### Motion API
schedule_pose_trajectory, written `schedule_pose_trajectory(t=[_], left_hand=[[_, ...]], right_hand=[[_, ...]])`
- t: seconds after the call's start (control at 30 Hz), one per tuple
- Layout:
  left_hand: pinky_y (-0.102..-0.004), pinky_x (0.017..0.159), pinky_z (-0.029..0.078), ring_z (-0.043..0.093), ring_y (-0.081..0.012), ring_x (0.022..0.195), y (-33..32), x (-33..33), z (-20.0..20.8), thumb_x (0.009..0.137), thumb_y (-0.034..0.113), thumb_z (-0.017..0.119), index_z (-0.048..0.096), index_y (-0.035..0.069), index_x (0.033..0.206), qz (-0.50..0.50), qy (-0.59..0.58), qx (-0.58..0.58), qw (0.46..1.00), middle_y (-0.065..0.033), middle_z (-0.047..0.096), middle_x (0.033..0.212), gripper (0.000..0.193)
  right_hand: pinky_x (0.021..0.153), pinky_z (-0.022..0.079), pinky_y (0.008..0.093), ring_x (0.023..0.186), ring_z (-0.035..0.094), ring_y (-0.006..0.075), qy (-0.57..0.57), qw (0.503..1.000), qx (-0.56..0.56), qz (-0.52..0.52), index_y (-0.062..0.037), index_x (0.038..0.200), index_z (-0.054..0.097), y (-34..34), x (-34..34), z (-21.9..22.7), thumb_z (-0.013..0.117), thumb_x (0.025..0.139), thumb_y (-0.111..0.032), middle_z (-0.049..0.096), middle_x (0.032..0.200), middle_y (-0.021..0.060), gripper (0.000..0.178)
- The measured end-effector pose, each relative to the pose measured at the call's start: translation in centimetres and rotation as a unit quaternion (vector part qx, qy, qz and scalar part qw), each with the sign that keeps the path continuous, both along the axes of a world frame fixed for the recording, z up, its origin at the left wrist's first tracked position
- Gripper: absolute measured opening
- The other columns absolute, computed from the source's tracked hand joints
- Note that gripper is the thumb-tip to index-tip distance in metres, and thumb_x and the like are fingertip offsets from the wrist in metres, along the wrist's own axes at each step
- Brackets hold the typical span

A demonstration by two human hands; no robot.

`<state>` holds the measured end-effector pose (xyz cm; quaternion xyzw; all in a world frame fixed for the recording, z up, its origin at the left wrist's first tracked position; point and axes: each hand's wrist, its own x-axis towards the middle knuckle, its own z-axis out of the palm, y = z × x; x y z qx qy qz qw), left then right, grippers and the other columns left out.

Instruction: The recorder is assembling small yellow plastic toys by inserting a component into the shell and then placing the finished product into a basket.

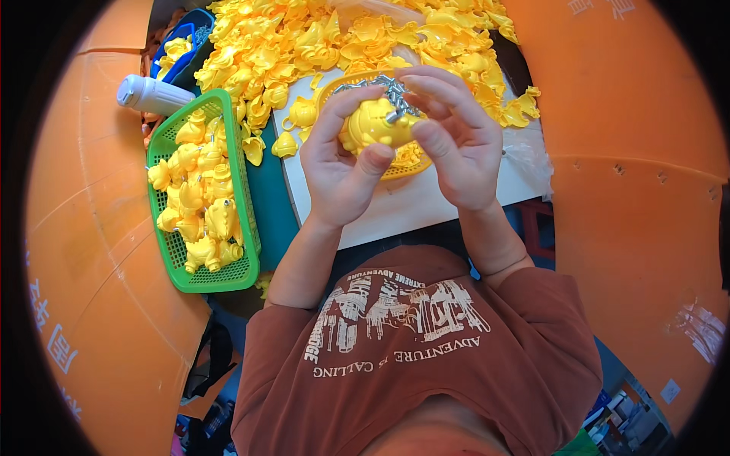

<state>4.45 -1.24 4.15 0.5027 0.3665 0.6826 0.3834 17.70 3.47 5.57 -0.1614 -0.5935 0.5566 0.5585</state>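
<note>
Close work in a crowded spot

We see a tall orange panel on the left [103,190] and an orange panel on the right [639,213], with a big heap of yellow plastic pieces [304,45] across the far side. A white board [403,218] lies in front of the heap, and a green basket [217,284] full of yellow figures sits to its left, near a pale flask [156,95]. On the board is a yellow basket [399,172] with loose metal pins [391,85] in it.

Above that basket our left hand [340,163] grips a yellow toy [372,125], its fingers curled around the left side and its thumb in front. Our right hand [462,156] curves in from the other side; we cannot tell whether its thumb and fingers pinch anything. Between the hands, a short silver pin [394,117] stands out from the toy; how firmly it sits, we cannot tell.

We judge that a loose pin could drop among the others if the toy tilts, or the toy could slip if the left thumb eases off. A low wrist might knock the yellow basket's rim.

The heap crowds the far edge and the green basket's wall limits us leftward; the easiest room is toward the board's near edge and front right.
</note>
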Motion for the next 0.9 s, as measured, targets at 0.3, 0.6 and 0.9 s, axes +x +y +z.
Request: schedule_pose_trajectory(t=[0.3, 0.6, 0.9], left_hand=[[-0.0311, 0.093, 0.035, 0.044, -0.0210, 0.110, -0.3, -0.2, 0.4, 0.082, 0.035, 0.064, 0.048, -0.002, 0.116, -0.079, 0.029, 0.035, 0.996, -0.0142, 0.044, 0.119, 0.053], [-0.0297, 0.088, 0.039, 0.049, -0.0188, 0.101, -1.1, 1.2, -1.0, 0.079, 0.030, 0.068, 0.051, -0.003, 0.111, 0.005, -0.054, 0.025, 0.998, -0.0107, 0.050, 0.109, 0.048], [-0.0301, 0.093, 0.042, 0.050, -0.0196, 0.109, -0.3, 0.2, -0.5, 0.067, -0.003, 0.074, 0.045, -0.002, 0.119, -0.047, 0.030, -0.029, 0.998, -0.0115, 0.049, 0.117, 0.059]], right_hand=[[0.098, 0.036, 0.0320, 0.119, 0.044, 0.0247, -0.046, 0.996, 0.027, 0.074, 0.0015, 0.121, 0.051, -0.2, 0.4, 0.0, 0.067, 0.076, -0.005, 0.047, 0.127, 0.0167, 0.047], [0.095, 0.039, 0.0373, 0.112, 0.051, 0.0310, 0.025, 0.997, -0.003, 0.074, 0.0070, 0.107, 0.058, -1.6, -0.9, -1.1, 0.056, 0.085, -0.008, 0.053, 0.117, 0.0262, 0.026], [0.095, 0.042, 0.0377, 0.115, 0.049, 0.0262, 0.243, 0.906, -0.254, 0.235, -0.0007, 0.121, 0.048, 1.4, -0.2, -3.0, 0.046, 0.093, -0.020, 0.051, 0.123, 0.0182, 0.034]])
